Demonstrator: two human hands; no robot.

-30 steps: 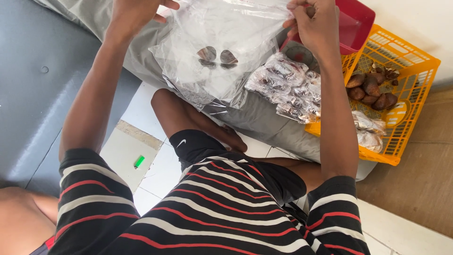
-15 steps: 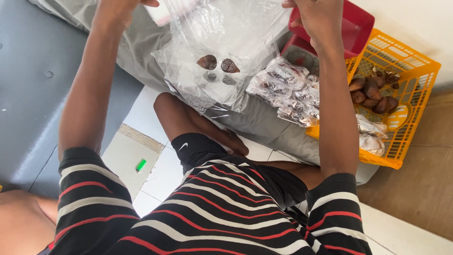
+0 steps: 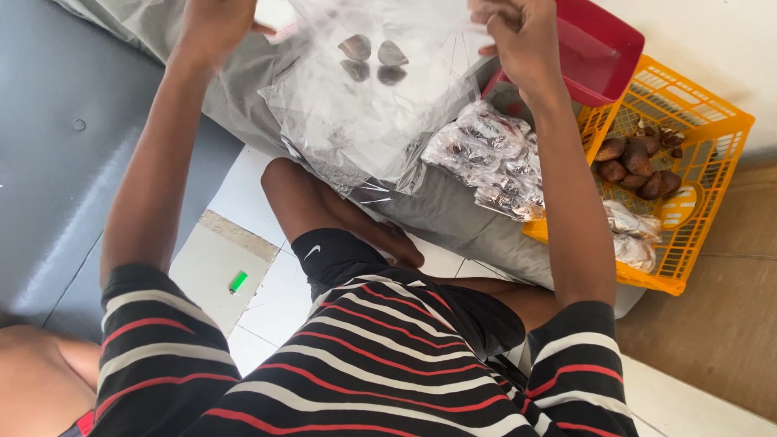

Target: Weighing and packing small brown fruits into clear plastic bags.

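1. The floor [image 3: 267, 299] is pale tile with a small green object [image 3: 237, 282] lying at about 8 o'clock; a dark grey padded surface [image 3: 57, 162] fills the 9 o'clock side, and brown flooring [image 3: 720, 316] shows at 4 o'clock.
2. A grey cloth [image 3: 453, 214] runs across the middle — on it lies a heap of small filled packets [image 3: 494, 158].
3. At 2 o'clock an orange plastic basket [image 3: 712, 154] holds brown fruits [image 3: 639, 166]; a red tray [image 3: 603, 57] sits just beside it at 1 o'clock.
4. Both hands are raised at 12 o'clock. The left hand [image 3: 214, 24] and the right hand [image 3: 522, 32] are each closed on an upper edge of a clear plastic bag [image 3: 380, 105], which hangs between them with a few dark pieces [image 3: 372, 53] inside.
5. The left hand's fingers are cut off by the top edge — the pinch itself is unseen. The packets' contents are hard to make out through the crinkled film.
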